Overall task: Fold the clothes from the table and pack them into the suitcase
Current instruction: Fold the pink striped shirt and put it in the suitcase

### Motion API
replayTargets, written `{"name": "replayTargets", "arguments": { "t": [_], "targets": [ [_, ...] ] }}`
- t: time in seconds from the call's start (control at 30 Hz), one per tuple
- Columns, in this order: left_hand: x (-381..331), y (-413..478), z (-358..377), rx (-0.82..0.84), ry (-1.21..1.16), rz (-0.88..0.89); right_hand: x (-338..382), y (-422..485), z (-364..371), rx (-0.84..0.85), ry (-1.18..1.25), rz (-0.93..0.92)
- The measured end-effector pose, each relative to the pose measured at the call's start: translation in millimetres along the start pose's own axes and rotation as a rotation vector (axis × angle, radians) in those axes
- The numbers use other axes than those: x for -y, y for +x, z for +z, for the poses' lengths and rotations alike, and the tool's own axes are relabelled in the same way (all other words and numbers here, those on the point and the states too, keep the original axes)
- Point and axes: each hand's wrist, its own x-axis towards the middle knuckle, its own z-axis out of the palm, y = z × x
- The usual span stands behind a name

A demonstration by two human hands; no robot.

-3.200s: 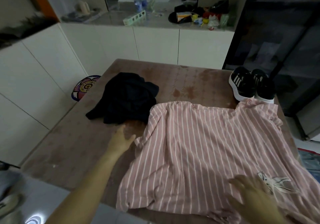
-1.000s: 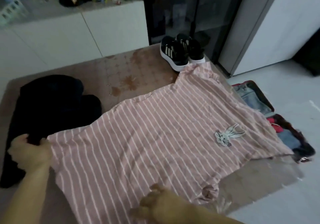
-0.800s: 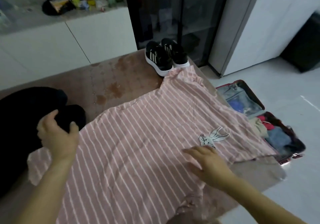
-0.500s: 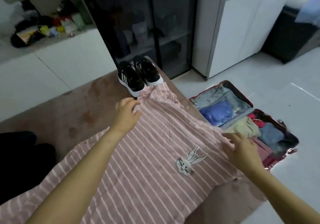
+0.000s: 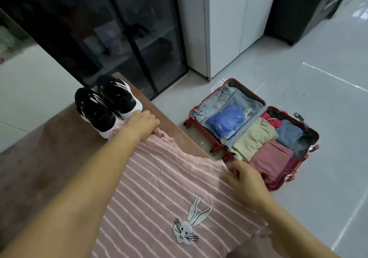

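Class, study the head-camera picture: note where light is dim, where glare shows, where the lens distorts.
Head view: pink striped shirt and table sit in dim light; tiled floor is brighter, with pale reflected streaks; dark glass cabinet carries faint reflections; white cupboard leans from wide-angle distortion; suitcase looks smeared at its far corner.

pink white-striped shirt (image 5: 159, 188), red suitcase (image 5: 256, 96), black sneakers (image 5: 105, 104)

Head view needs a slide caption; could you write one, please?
Left hand, right hand hold striped shirt; suitcase open beside table.
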Motion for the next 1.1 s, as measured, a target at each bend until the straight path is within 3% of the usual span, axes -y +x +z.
{"name": "replayTargets", "arguments": {
  "t": [0.13,0.2,0.27,0.37,0.47,0.57,0.67,0.73,0.83,0.9,0.97,1.03,1.1],
  "targets": [
    [16,2,-6,-0.245,-0.405,-0.441,3,-4,-4,-0.110,0.094,0.009],
    [14,-3,-8,-0.270,-0.623,-0.616,2,-7,-8,-0.062,0.088,0.027],
    [-2,-13,-13,-0.281,-0.800,-0.683,0,-10,-15,0.054,0.012,0.039],
    [-50,-48,-18,-0.282,-0.952,-0.527,-12,-18,-33,0.187,-0.094,0.075],
    [-118,-111,-17,-0.158,-1.051,-0.318,-25,-36,-43,0.331,-0.219,0.092],
    [-184,-171,-9,-0.060,-1.051,-0.199,-29,-45,-50,0.264,-0.208,0.024],
    [-231,-221,4,0.000,-0.844,-0.110,-27,-42,-58,0.200,-0.128,0.036],
    [-248,-246,13,-0.012,-0.771,-0.107,-25,-39,-60,0.207,0.045,0.131],
    [-264,-267,21,-0.120,-0.745,-0.148,-15,-38,-70,0.362,0.590,0.249],
    [-269,-270,23,-0.222,-0.753,-0.184,-15,-37,-72,0.528,0.506,0.140],
    [-271,-266,21,-0.270,-0.804,-0.248,-19,-36,-65,0.577,0.173,0.021],
    [-270,-261,17,-0.261,-0.915,-0.349,-27,-35,-55,0.439,-0.028,-0.090],
    [-266,-259,16,-0.204,-1.011,-0.469,-31,-38,-53,0.266,0.028,-0.171]
  ]
}}
